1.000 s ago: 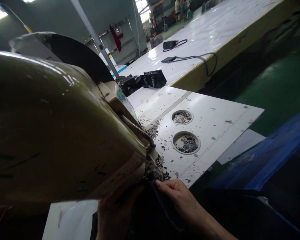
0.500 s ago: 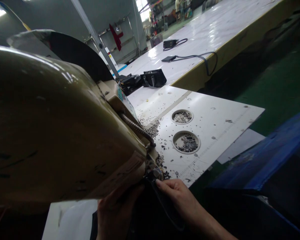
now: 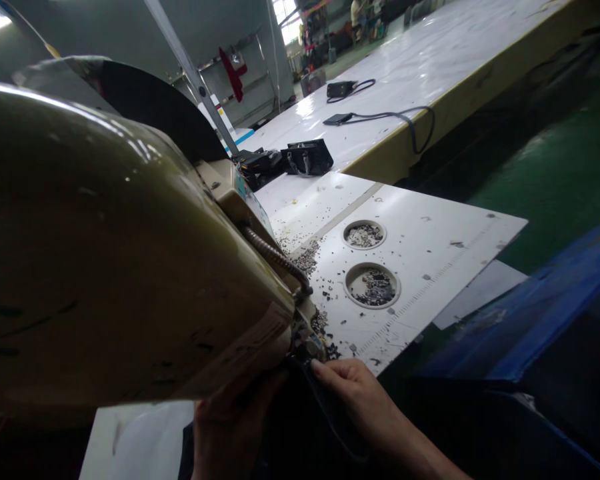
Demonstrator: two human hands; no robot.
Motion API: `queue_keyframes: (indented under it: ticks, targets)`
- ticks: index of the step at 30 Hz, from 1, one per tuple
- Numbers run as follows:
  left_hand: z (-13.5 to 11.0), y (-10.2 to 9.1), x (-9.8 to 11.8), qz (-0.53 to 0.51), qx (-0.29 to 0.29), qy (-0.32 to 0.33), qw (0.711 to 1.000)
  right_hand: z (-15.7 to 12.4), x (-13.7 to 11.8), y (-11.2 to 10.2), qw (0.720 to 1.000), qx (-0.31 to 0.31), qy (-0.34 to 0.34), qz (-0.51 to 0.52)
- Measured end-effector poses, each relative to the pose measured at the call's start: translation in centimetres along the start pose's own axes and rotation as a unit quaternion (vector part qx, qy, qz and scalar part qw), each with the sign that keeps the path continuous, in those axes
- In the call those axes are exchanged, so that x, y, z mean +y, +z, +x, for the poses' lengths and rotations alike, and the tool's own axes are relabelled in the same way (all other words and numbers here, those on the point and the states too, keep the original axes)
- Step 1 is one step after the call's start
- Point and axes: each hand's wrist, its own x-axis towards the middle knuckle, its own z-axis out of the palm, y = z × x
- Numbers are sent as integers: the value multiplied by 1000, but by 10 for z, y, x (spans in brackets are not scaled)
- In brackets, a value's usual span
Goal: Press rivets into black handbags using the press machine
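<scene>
Near the right hand, two recesses hold dark scraps

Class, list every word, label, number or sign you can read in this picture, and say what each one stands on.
No text here can be read.
Blue-green sticker on the sewing machine: print too blurred to read.
Printed scale along the white table: tick marks only; any numbers are too small to read.
</scene>
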Motion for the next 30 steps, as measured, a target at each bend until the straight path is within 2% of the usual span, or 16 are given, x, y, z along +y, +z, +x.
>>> queue_keyframes:
  ticks: [5,13,18,21,25,30]
  targets:
    - [2,0,2,-1,-5,1,1000,-1,0,-1,1000,-8,-2,2]
    - [7,-1,15,-86,1,-20,996,-3,-1,0,1000,-7,-11,3]
    - [4,-9,28,-138,6,19,990,-9,0,1,998,-28,-52,-22]
    - [-15,-21,42,-162,-7,55,985,-28,7,0,994,-47,-92,-42]
    - [-62,-33,68,-201,-24,81,976,-77,23,-12,989,-45,-120,-77]
    - [-120,-21,103,-251,-42,115,960,-151,43,-40,971,23,-165,-173]
